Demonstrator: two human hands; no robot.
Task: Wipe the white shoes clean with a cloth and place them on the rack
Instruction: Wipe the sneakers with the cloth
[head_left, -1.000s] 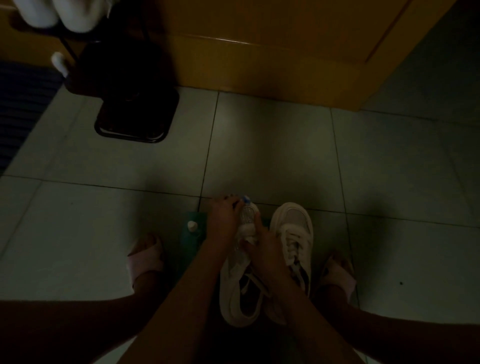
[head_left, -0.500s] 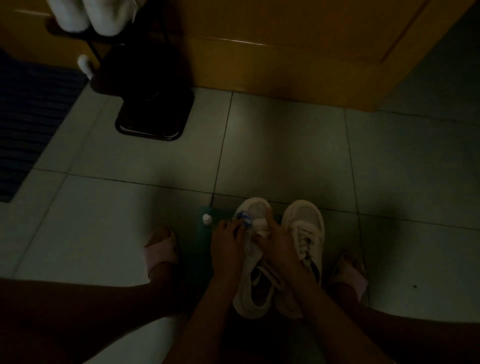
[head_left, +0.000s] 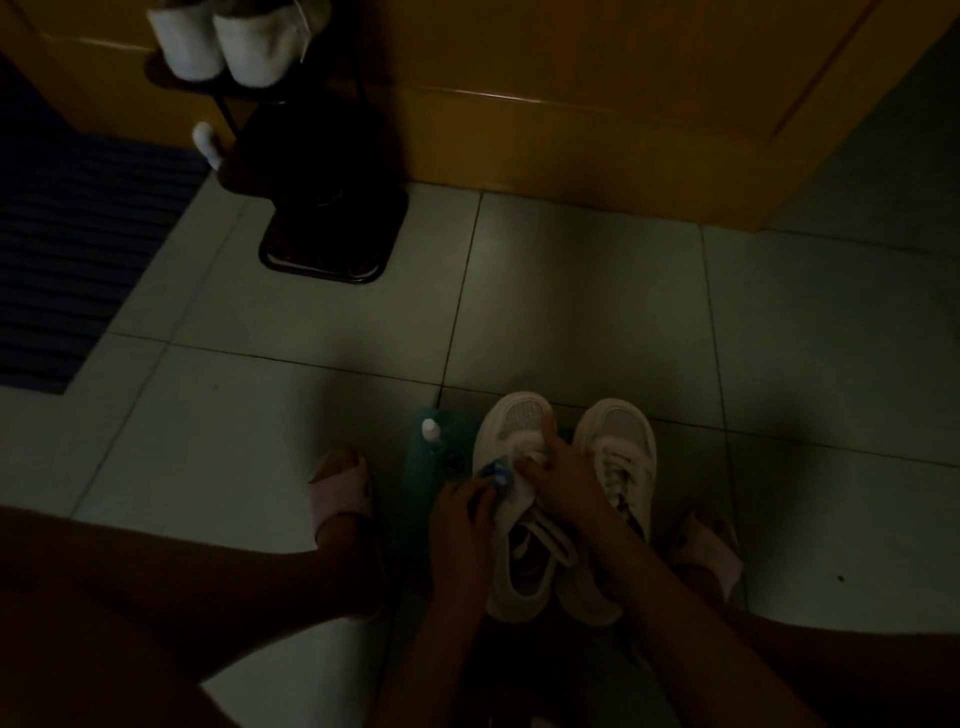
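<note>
Moved: both hands, drawn back from the left sneaker's (head_left: 514, 415) toe to its laces.
Left hand (head_left: 460, 519): curled round a small blue-capped object (head_left: 496, 472) at that sneaker's left edge.
Right hand (head_left: 569, 480): bunches a white cloth (head_left: 522, 460) against its laces.
Right sneaker (head_left: 621, 441): just beside, mesh toe, on the tiled floor (head_left: 571, 312).
Around: white-capped teal container (head_left: 434, 457) just left; black metal rack (head_left: 322, 260) well beyond.

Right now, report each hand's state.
Left hand: grips a blue-tipped thing, too dim to name.
Right hand: grips the cloth on a shoe.
</note>
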